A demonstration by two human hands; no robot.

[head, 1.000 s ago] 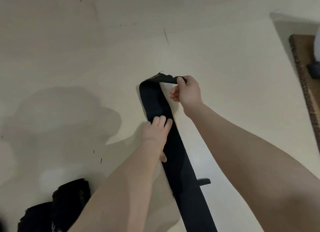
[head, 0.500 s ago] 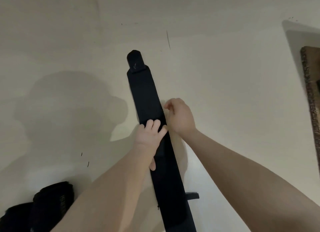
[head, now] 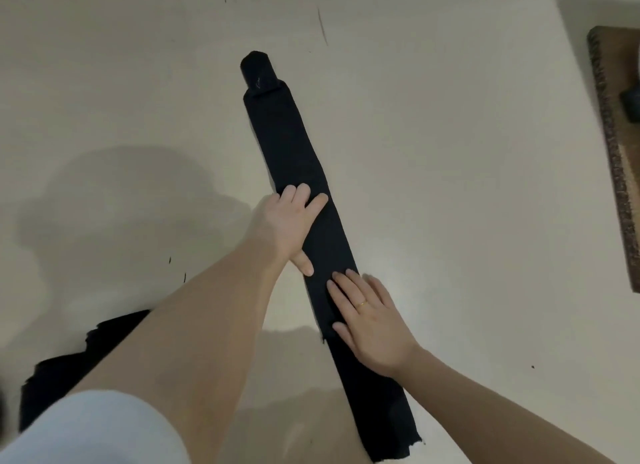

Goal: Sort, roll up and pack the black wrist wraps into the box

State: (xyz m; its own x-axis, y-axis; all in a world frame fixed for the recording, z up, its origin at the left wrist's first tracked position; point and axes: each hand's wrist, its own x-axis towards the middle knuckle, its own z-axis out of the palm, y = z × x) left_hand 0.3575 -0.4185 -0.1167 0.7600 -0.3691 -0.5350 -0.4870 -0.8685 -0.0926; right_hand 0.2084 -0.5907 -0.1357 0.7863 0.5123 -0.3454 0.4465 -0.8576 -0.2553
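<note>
The black wrist wrap (head: 304, 172) lies flat on the floor (head: 450, 151), running near-right to far-left; the left hand (head: 287, 228) and right hand (head: 372, 319), fingers spread, press it.

Dim warm light; soft shadows on floor (head: 450, 151); edges blurred.

Black wrist wrap (head: 294, 151) unrolled flat on floor; more black wraps (head: 69, 366) bottom left.

- The wrist wrap (head: 301, 172) is plain black.
- The floor (head: 450, 151) is plain cream.
- The sleeve (head: 86, 432) is white.
- The ring (head: 362, 303) is gold.
- The mat (head: 613, 158) has a speckled brown edge.
</note>
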